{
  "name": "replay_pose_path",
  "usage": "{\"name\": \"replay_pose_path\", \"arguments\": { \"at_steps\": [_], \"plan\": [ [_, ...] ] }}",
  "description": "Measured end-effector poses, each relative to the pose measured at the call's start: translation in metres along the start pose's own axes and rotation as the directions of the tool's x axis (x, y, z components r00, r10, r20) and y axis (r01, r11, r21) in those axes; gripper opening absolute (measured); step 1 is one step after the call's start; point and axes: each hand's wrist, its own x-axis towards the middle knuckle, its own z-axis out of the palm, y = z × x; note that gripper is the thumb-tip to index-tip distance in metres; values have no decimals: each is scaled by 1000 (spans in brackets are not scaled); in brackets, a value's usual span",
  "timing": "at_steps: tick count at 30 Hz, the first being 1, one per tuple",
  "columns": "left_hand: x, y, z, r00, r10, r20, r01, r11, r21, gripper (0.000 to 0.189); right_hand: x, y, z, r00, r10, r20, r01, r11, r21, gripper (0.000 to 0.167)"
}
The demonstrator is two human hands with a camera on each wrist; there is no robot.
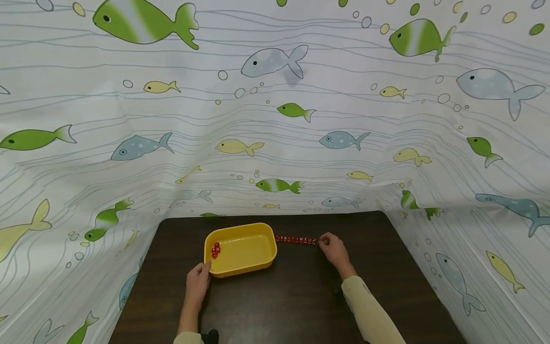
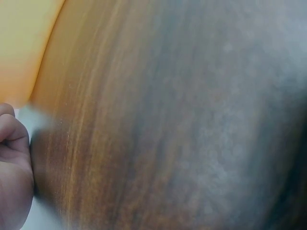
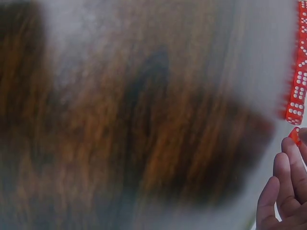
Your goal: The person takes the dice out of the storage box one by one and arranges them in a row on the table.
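Note:
My left hand [image 1: 198, 282] grips the near left corner of a yellow plastic tray [image 1: 249, 249], its fingers curled in at the rim. Inside the tray, a few red dice [image 1: 216, 250] are clustered by the left wall. A straight row of red dice [image 1: 296, 240] with white pips runs rightward from the tray's right side. At the right end of that row is my right hand [image 1: 334, 249]. Seen from the right wrist, its thumb and finger pinch a single red die [image 3: 294, 136], tilted, just off the row's last die.
The dark wood-grain table [image 1: 301, 301] extends around the tray and in front of both hands. Behind it and along its sides hangs a white cloth [image 1: 275, 162] printed with green, blue and yellow fish.

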Motion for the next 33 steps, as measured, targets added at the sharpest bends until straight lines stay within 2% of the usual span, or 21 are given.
{"name": "replay_pose_path", "arguments": {
  "at_steps": [17,26,33],
  "plan": [
    [1,0,0,1000,7,5,-8,1000,9,43,5,5,14,1000,28,8,-28,999,-29,20],
    [-1,1,0,1000,13,4,-13,1000,7,44,9,4,18,999,48,-4,-48,999,8,47],
    [-1,0,0,1000,27,-6,-27,1000,9,44,6,4,16,999,37,-12,-36,997,74,49]
  ]
}}
